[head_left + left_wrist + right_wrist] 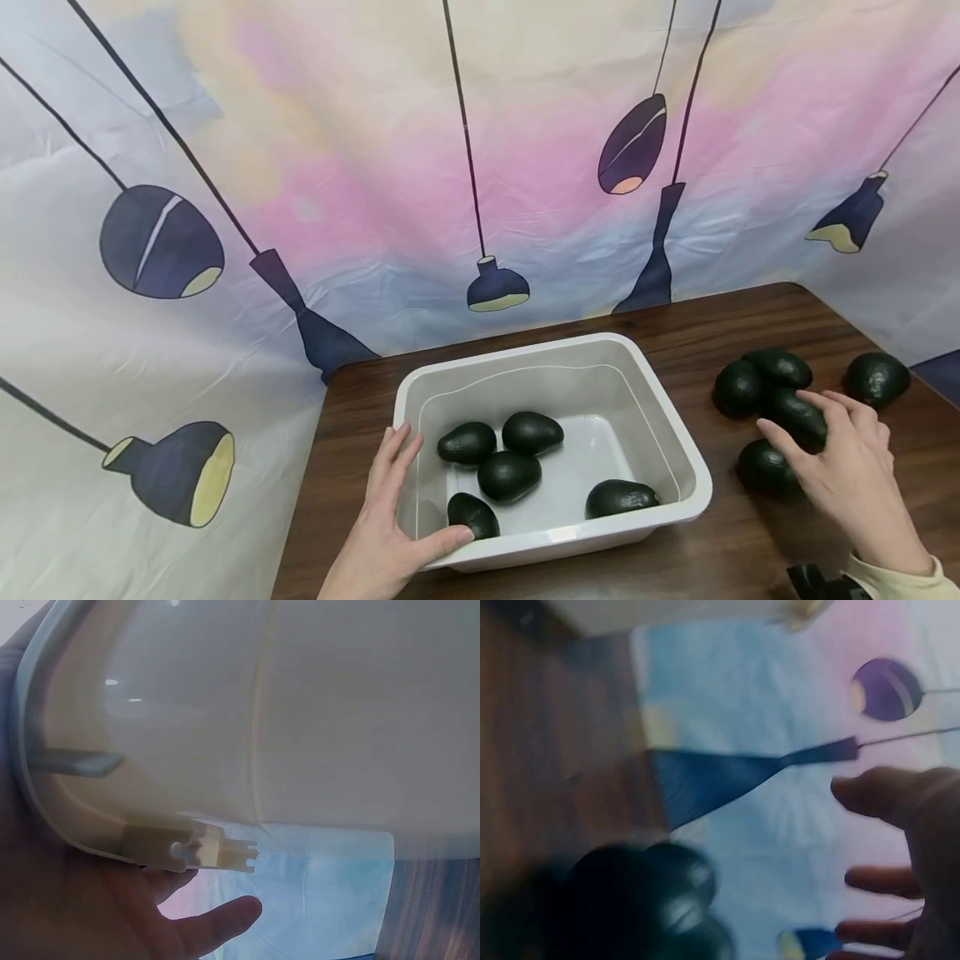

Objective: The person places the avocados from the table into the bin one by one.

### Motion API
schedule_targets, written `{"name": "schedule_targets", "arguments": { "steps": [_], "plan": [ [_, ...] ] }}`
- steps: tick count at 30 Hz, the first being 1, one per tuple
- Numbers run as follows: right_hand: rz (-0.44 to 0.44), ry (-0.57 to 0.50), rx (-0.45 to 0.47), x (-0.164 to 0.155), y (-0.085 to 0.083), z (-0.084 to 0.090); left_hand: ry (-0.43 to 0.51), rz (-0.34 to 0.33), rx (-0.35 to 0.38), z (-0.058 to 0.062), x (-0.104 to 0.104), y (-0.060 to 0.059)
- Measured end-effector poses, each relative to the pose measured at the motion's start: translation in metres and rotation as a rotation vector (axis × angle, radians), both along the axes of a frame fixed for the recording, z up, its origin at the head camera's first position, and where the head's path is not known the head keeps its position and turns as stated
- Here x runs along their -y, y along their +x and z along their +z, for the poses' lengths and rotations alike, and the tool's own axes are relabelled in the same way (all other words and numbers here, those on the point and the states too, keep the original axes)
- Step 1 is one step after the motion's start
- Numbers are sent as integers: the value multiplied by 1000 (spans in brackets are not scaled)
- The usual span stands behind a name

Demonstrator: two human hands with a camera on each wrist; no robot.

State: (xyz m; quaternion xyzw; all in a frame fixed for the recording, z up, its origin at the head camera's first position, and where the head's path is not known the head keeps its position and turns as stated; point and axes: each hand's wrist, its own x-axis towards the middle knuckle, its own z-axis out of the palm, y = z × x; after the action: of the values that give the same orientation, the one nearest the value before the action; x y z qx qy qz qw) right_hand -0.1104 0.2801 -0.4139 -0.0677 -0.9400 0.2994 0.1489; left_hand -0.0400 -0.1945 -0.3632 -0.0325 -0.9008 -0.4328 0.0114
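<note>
**Avocados on the bench, one hand reaching, one steadying the tub**

Avocados [780, 392] lie in a loose cluster on the dark wooden bench [720, 550] to the right of a white plastic tub [675, 442], with one more set a little apart near the far right edge. Five others already sit inside the tub.

We judge these fruits firm but bruisable, with pebbly dark skin that gives a fair grip; they are rounded and will roll if nudged. We would take one around its broad belly, fingers spread, not pinched at the narrow end.

Our right hand [843, 467] hangs over the cluster with fingers extended and slightly spread, fingertips on or just above the nearest avocado; it has closed on nothing. The right wrist view is blurred but shows the fingers straight.

Our left hand [382, 525] is at the tub's near-left corner, thumb hooked over the near rim and fingers lying straight along the left wall, bracing it.
</note>
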Motion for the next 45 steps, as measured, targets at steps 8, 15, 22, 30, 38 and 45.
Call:
{"name": "schedule_targets", "arguments": {
  "steps": [8, 15, 22, 30, 38, 45],
  "plan": [
    [-49, 66, 256, -18, -3, -34, 12, -2, -10, -1, 0, 1],
    [11, 44, 279, -19, 0, -46, 3, -7, -31, -2, 0, 0],
    [54, 14, 254, -12, 1, -46, -8, 0, -35, -1, 0, 1],
    [68, 10, 241, -5, 1, -47, -8, 9, -10, 0, -1, 0],
    [61, 43, 196, -4, 3, -52, -1, -4, -41, -2, -1, 2],
    [51, 60, 170, -3, 2, -54, 9, -4, -41, -2, -1, 2]
  ]
}}
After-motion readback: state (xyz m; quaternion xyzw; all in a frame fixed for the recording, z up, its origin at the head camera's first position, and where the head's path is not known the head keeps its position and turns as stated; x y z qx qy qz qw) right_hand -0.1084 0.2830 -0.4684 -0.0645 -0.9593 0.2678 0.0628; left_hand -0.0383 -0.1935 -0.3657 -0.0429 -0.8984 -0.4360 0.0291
